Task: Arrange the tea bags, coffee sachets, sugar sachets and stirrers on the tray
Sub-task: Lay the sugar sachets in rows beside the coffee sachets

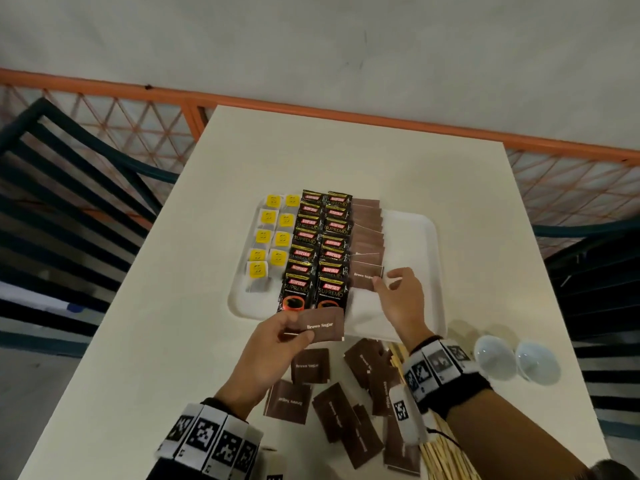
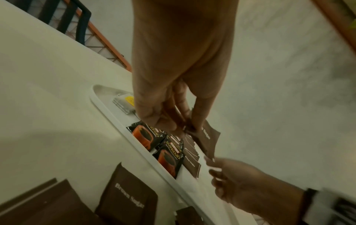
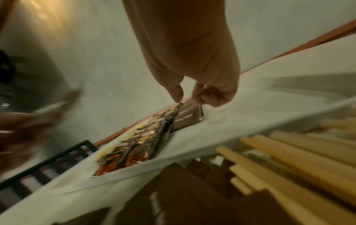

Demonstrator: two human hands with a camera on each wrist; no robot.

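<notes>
A white tray [image 1: 415, 244] carries two columns of yellow-tagged tea bags [image 1: 273, 237], two columns of black coffee sachets [image 1: 322, 244] and one column of brown sugar sachets [image 1: 369, 237]. My left hand [image 1: 294, 329] pinches a brown sugar sachet [image 1: 323, 327] just above the tray's near edge; the left wrist view shows the same sachet [image 2: 209, 137]. My right hand [image 1: 384, 282] hovers over the tray. Its thumb tip touches the right edge of the nearest laid sugar sachet [image 1: 365, 277], and its other fingers curl loosely. Wooden stirrers [image 1: 446, 455] lie on the table under my right forearm.
Several loose brown sugar sachets [image 1: 332, 403] are scattered on the white table between my wrists. Two white bowls [image 1: 495, 356] stand at the right, near the table edge. The tray's right third is bare. Dark chairs [image 1: 69, 202] and an orange fence flank the table.
</notes>
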